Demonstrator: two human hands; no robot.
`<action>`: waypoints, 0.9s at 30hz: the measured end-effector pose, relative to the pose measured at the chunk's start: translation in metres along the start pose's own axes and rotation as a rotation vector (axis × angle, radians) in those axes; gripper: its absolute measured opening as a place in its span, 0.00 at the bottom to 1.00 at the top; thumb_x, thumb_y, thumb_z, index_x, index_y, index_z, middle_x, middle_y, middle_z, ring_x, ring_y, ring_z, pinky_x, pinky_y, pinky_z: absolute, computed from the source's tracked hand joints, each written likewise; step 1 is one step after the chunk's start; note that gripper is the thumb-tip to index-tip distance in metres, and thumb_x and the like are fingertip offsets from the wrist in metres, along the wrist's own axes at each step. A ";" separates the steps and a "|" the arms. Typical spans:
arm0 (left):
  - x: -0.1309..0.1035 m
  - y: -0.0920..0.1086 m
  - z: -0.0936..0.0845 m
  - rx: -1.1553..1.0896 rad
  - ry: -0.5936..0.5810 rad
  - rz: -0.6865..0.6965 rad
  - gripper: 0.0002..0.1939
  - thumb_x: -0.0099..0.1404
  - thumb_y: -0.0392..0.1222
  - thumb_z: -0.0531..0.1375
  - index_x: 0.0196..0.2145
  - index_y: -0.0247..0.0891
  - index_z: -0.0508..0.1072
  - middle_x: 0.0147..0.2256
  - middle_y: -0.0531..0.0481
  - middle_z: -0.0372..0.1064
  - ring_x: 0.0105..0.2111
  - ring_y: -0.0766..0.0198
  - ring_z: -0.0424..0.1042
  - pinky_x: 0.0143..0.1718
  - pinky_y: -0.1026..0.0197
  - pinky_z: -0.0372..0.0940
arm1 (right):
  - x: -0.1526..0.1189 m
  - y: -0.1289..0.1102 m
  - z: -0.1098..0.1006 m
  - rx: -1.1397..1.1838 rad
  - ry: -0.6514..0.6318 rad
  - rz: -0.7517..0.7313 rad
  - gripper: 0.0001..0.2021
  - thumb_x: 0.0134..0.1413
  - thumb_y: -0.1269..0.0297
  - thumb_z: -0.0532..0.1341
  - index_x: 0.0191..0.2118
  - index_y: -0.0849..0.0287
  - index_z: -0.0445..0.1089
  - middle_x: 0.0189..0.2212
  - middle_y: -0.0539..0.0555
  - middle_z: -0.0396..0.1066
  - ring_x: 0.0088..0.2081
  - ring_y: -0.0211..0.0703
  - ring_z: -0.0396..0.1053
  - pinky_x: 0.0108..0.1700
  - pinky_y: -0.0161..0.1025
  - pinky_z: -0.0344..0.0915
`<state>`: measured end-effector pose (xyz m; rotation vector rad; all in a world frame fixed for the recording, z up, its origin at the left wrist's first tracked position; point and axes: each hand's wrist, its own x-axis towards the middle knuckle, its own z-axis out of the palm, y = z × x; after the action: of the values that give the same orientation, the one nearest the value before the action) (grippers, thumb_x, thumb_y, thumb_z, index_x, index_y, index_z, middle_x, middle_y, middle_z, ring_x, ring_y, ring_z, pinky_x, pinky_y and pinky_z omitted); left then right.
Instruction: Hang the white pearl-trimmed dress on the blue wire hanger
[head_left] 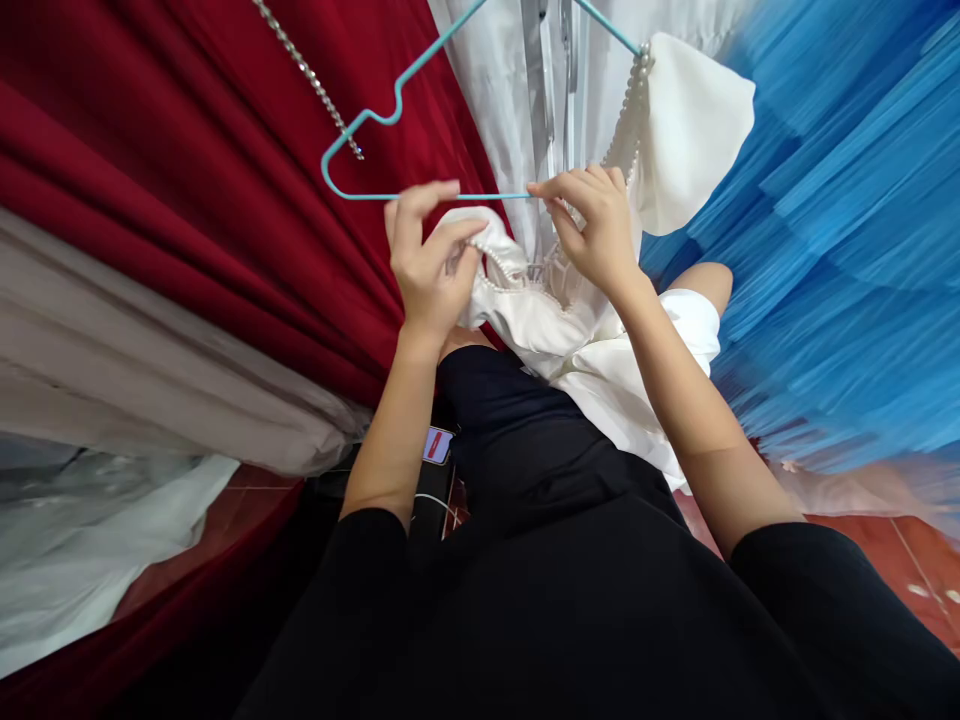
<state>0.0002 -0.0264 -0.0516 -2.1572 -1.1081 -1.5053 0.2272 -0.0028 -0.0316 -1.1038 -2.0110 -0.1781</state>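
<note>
A light-blue hanger (398,100) is spread across the upper middle of the view. My right hand (596,225) pinches its lower bar between thumb and fingers. The white dress (540,325), edged with pearl beads, drapes down over my lap. One of its puffed sleeves (694,135) hangs on the hanger's right shoulder. My left hand (431,265) is closed on the dress's other, loose sleeve, its fingers at the pearl edge. A raised finger of that hand lies along the hanger bar. The hanger's left end carries no cloth.
Dark red fabric (225,180) hangs at the left, with a rhinestone string (307,75) in front. Beige cloth (135,320) falls below it. Blue tulle (847,240) fills the right side. A lit phone (437,445) lies low beside my leg, above red floor tiles (911,560).
</note>
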 end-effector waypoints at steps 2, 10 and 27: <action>0.022 0.014 0.005 -0.036 -0.029 -0.011 0.10 0.73 0.47 0.55 0.49 0.50 0.72 0.59 0.53 0.61 0.61 0.47 0.57 0.63 0.37 0.53 | -0.002 -0.002 -0.001 -0.006 0.018 -0.024 0.15 0.70 0.67 0.49 0.52 0.45 0.68 0.44 0.47 0.71 0.47 0.45 0.64 0.57 0.47 0.58; 0.030 0.006 0.045 -0.180 -0.295 -0.174 0.13 0.74 0.50 0.51 0.49 0.46 0.71 0.47 0.47 0.71 0.60 0.44 0.56 0.62 0.38 0.46 | 0.017 0.036 -0.024 -0.021 0.442 -0.158 0.17 0.60 0.73 0.54 0.53 0.55 0.68 0.52 0.54 0.67 0.58 0.47 0.60 0.65 0.46 0.54; 0.039 -0.015 0.016 -0.141 -0.335 -0.111 0.14 0.72 0.49 0.53 0.47 0.48 0.76 0.42 0.43 0.71 0.52 0.40 0.64 0.62 0.37 0.49 | 0.069 0.106 -0.086 0.222 0.534 0.007 0.14 0.43 0.84 0.57 0.28 0.67 0.79 0.24 0.51 0.72 0.27 0.31 0.66 0.29 0.29 0.56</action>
<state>0.0064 0.0102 -0.0265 -2.5533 -1.2789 -1.3317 0.3389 0.0651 0.0481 -0.8166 -1.5080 -0.2137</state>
